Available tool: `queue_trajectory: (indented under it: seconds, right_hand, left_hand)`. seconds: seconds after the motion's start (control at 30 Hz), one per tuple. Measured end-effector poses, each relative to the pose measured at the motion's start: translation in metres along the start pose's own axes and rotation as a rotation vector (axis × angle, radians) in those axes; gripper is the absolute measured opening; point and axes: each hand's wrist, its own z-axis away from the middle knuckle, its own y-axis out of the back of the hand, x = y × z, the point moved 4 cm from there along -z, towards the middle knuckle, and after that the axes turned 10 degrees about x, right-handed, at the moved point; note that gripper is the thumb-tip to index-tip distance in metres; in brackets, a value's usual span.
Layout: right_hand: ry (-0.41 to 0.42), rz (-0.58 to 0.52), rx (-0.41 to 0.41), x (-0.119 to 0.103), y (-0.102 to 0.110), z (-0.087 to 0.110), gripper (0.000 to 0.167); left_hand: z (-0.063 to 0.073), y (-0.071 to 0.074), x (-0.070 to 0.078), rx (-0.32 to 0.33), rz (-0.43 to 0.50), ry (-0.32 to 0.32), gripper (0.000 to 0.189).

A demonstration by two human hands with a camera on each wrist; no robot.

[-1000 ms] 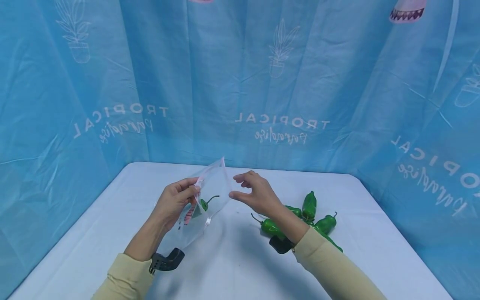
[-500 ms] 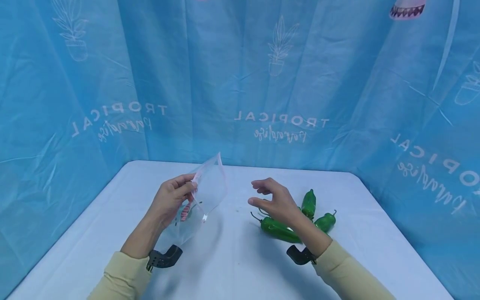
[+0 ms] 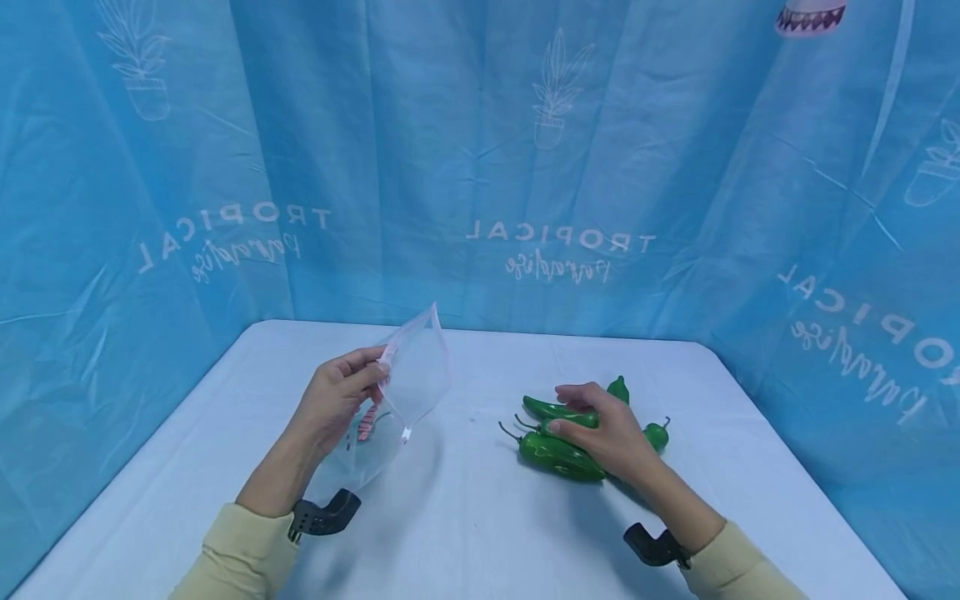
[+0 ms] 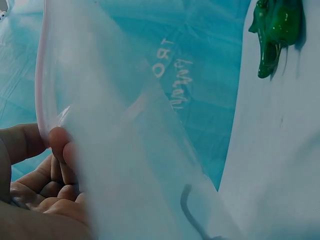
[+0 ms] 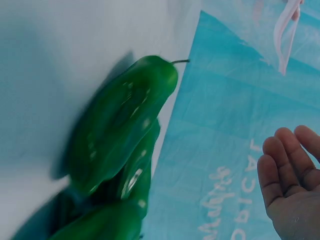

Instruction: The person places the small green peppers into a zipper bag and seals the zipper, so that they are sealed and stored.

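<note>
Left hand: From my seat I see the left hand [image 3: 341, 396] pinching the rim of the bag between thumb and fingers, so this grip is firmly on thin plastic.
Bag: The zip bag [image 3: 416, 371] hangs above the table at left of centre, its film clear, limp and slightly cloudy, its pink-edged mouth gaping in a pointed leaf shape.
Through the film: I make out a red-and-white striped patch [image 3: 367, 422], whether printed or inside I cannot tell; in the left wrist view a thin curved stem [image 4: 191, 215] shows through the plastic.
Right hand: The right hand [image 3: 603, 425] is over the peppers, thumb and forefinger parted in a C, holding nothing; I cannot tell whether it touches one.
Peppers: The cluster lies on the table right of centre, glossy, smooth and deep green; the front pepper [image 3: 561, 458] is plump and tapered with a thin hooked stem, the slim pepper [image 3: 547, 408] lies just behind it, and the right-hand pepper [image 3: 656, 436] is partly hidden by the hand.
Table: I read the white table [image 3: 472, 525] as flat and matte, with rounded far corners.
Curtain: The blue curtain [image 3: 420, 150] falls in soft creases, carrying mirrored white lettering.
Sleeves: Tan cloth, cuffs [image 3: 251, 537] above black wrist cameras [image 3: 326, 512].
</note>
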Motion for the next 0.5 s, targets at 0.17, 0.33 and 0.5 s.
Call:
queue_trajectory:
  seconds: [0.17,0.33,0.5]
  right_hand:
    - [0.018,0.048,0.041,0.013,0.014,0.012,0.048]
    - [0.004,0.095,0.062,0.024,0.026,0.024,0.049]
    - [-0.033,0.117,0.08,0.037,0.034,0.035,0.048]
  left_hand:
    - [0.0,0.001,0.001,0.006,-0.008,0.003,0.047]
    - [0.001,0.002,0.001,0.008,-0.012,0.016,0.047]
    - [0.002,0.001,0.002,0.009,-0.003,0.018,0.047]
